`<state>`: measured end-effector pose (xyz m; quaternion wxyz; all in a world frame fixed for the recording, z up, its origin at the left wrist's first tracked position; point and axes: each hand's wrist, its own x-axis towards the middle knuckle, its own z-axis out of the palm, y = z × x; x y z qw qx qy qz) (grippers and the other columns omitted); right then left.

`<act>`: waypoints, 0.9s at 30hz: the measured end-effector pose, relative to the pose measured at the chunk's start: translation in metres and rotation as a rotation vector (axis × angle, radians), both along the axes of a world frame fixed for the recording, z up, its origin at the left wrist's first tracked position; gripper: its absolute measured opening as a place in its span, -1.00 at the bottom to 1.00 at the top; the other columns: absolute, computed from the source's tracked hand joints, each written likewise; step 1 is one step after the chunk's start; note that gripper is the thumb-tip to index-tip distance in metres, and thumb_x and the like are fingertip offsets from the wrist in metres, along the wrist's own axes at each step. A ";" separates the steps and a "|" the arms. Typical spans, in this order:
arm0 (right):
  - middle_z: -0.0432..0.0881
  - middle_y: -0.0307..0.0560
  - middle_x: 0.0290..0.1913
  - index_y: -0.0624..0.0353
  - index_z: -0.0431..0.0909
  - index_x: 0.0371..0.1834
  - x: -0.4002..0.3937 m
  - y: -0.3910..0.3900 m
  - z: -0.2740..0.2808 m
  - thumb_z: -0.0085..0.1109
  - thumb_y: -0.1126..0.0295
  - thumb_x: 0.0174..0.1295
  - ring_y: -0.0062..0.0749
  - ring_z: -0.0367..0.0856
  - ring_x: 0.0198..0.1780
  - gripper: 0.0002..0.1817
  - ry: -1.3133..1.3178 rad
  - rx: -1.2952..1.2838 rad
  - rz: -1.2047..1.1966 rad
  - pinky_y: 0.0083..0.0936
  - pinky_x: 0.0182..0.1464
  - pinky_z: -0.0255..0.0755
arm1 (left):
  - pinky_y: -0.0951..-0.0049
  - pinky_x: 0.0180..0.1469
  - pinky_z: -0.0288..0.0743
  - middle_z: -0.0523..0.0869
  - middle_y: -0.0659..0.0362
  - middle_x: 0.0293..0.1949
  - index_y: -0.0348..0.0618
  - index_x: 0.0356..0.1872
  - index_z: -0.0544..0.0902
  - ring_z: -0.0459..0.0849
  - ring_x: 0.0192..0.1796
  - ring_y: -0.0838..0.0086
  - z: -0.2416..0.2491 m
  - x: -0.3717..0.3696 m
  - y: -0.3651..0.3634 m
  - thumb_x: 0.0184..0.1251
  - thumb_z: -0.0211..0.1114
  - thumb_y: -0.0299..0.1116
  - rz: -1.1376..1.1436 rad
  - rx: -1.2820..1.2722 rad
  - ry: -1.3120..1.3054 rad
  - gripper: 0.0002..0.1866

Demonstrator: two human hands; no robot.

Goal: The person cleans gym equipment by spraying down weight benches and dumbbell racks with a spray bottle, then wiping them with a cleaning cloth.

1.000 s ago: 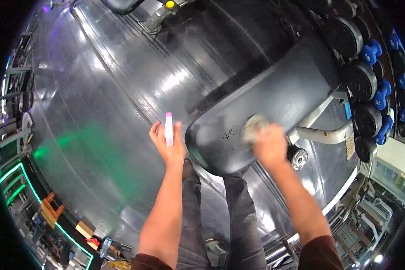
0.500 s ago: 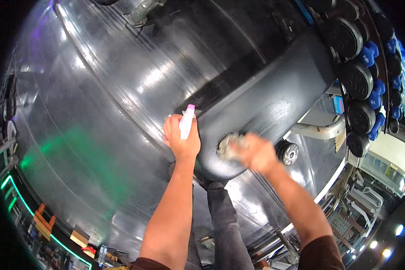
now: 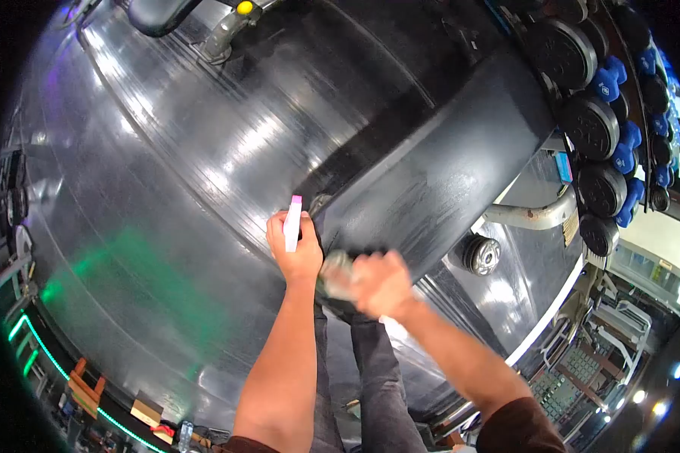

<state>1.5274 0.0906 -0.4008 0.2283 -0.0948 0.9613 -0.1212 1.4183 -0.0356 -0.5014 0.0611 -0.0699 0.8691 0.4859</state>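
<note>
My left hand is closed around a spray bottle, of which the white head with a pink tip shows above my fingers. The bottle's body is hidden. That hand stays beside the near left edge of a black padded gym bench. Smeared by motion, a light greyish cloth sits in the closed fingers of my right hand, at the bench's near end. Damp-looking streaks mark the bench's black surface.
A rack of black dumbbells and smaller blue dumbbells stands at the right. Below the bench are a pale metal frame leg and a round weight plate. Black rubber flooring spreads to the left.
My right hand has moved left and slightly down with the cloth, to the bench's near end. My left hand with the bottle appears slightly lower and further left as the view shifts.
</note>
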 end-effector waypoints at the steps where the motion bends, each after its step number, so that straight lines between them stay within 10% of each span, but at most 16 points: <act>1: 0.56 -0.18 -0.20 -0.25 0.62 0.25 -0.017 0.026 -0.013 0.31 0.17 0.08 -0.22 0.56 -0.19 -0.44 0.183 0.141 -0.177 -0.15 -0.23 0.36 | 0.34 -0.08 0.44 0.51 0.20 -0.29 -0.22 -0.17 0.53 0.48 -0.24 0.42 0.001 0.000 0.001 0.39 0.40 -0.30 0.008 0.005 -0.016 -0.75; 5: 0.55 -0.03 -0.12 -0.16 0.59 0.29 -0.092 0.109 -0.035 0.25 0.20 0.20 -0.14 0.56 -0.18 -0.49 0.574 0.155 -0.821 -0.09 -0.19 0.38 | 0.35 -0.08 0.44 0.49 0.22 -0.30 -0.21 -0.14 0.54 0.47 -0.25 0.43 -0.001 0.002 -0.002 0.40 0.40 -0.29 0.020 0.002 -0.029 -0.75; 8: 0.53 -0.04 -0.07 -0.22 0.64 0.24 -0.080 0.040 -0.049 0.35 0.15 0.06 -0.13 0.52 -0.10 -0.43 0.470 0.343 -0.542 -0.13 -0.09 0.36 | 0.34 -0.07 0.44 0.51 0.21 -0.29 -0.21 -0.13 0.54 0.48 -0.24 0.43 -0.004 0.004 -0.004 0.40 0.39 -0.28 0.015 -0.008 -0.023 -0.74; 15: 0.52 -0.24 -0.20 -0.32 0.66 0.21 0.027 0.005 -0.003 0.34 0.20 0.04 -0.31 0.49 -0.14 -0.45 0.165 -0.184 0.070 -0.25 -0.07 0.32 | 0.17 0.08 0.44 0.61 0.02 -0.13 -0.21 -0.22 0.50 0.57 -0.05 0.11 0.004 0.001 -0.001 0.29 0.39 -0.47 0.078 0.079 -0.078 -0.80; 18: 0.50 -0.22 -0.24 -0.31 0.65 0.21 -0.009 0.034 0.017 0.32 0.20 0.03 -0.29 0.47 -0.18 -0.45 -0.163 -0.070 0.059 -0.25 -0.11 0.33 | 0.32 -0.01 0.44 0.55 0.17 -0.22 -0.21 -0.13 0.53 0.51 -0.17 0.38 -0.006 0.003 -0.004 0.37 0.39 -0.38 0.041 0.059 -0.009 -0.78; 20: 0.52 -0.11 -0.23 -0.12 0.68 0.14 -0.045 0.076 0.001 0.25 0.26 0.09 -0.13 0.51 -0.21 -0.54 0.391 0.026 -0.278 -0.12 -0.21 0.37 | 0.39 -0.04 0.44 0.52 0.24 -0.26 -0.20 -0.09 0.54 0.47 -0.20 0.50 -0.011 0.007 -0.008 0.39 0.45 -0.29 0.055 0.070 -0.001 -0.71; 23: 0.57 0.07 -0.10 0.05 0.69 0.09 -0.113 0.113 -0.015 0.28 0.14 0.20 -0.02 0.60 -0.09 -0.58 0.451 0.113 -0.770 -0.10 -0.10 0.45 | 0.30 0.06 0.42 0.58 0.09 -0.13 -0.22 -0.17 0.50 0.53 -0.07 0.28 0.003 0.004 -0.003 0.29 0.52 -0.35 0.109 0.178 -0.037 -0.67; 27: 0.60 0.00 -0.08 -0.01 0.73 0.02 -0.097 0.001 -0.017 0.19 0.08 0.23 -0.13 0.63 -0.12 -0.62 0.074 0.235 -0.348 -0.15 -0.09 0.36 | 0.34 0.07 0.40 0.55 0.14 -0.14 -0.23 -0.10 0.53 0.51 -0.06 0.36 -0.006 0.008 -0.009 0.39 0.44 -0.29 0.254 0.386 -0.091 -0.70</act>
